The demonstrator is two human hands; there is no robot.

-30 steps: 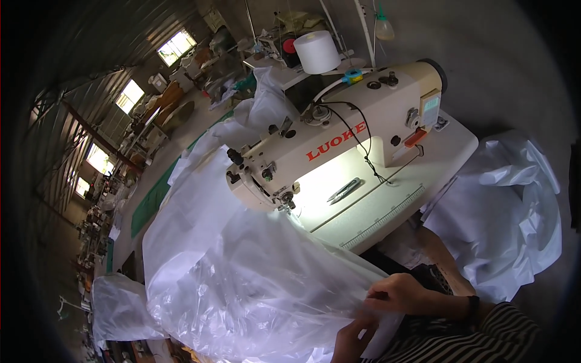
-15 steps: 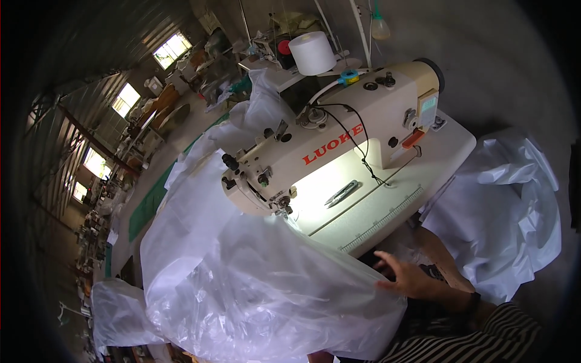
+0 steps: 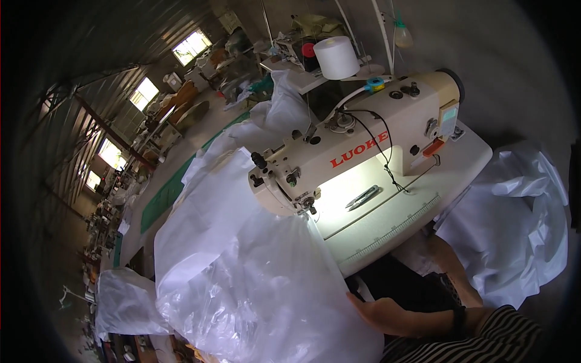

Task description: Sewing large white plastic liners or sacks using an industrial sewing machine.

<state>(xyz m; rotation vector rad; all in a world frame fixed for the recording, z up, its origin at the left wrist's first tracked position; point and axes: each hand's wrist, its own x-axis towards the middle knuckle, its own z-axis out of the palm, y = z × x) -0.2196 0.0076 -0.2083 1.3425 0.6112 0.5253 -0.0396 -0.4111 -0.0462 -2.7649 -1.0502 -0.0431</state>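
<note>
A white sewing machine (image 3: 363, 148) with a lit work area stands on its pale bed. From under its needle end a large sheet of shiny white translucent plastic (image 3: 260, 290) spreads left and down toward me. My right hand (image 3: 384, 316), below the bed's front edge, is closed at the sheet's right edge, with its fingertips partly hidden there. A dark band circles its wrist, below a striped sleeve. My left hand is out of sight. Thread snips (image 3: 363, 198) lie on the machine bed under the arm.
More white sheeting (image 3: 508, 224) hangs at the right of the machine, and a smaller piece (image 3: 130, 302) at lower left. A white thread cone (image 3: 336, 58) stands behind. A long table with a green strip (image 3: 163, 202) runs back along the left. Bare skin (image 3: 451, 266) shows below the bed.
My right hand has moved down and left from open, spread fingers to the sheet's edge. The view has shifted, so the machine appears farther right. Skin at the bottom edge is gone.
</note>
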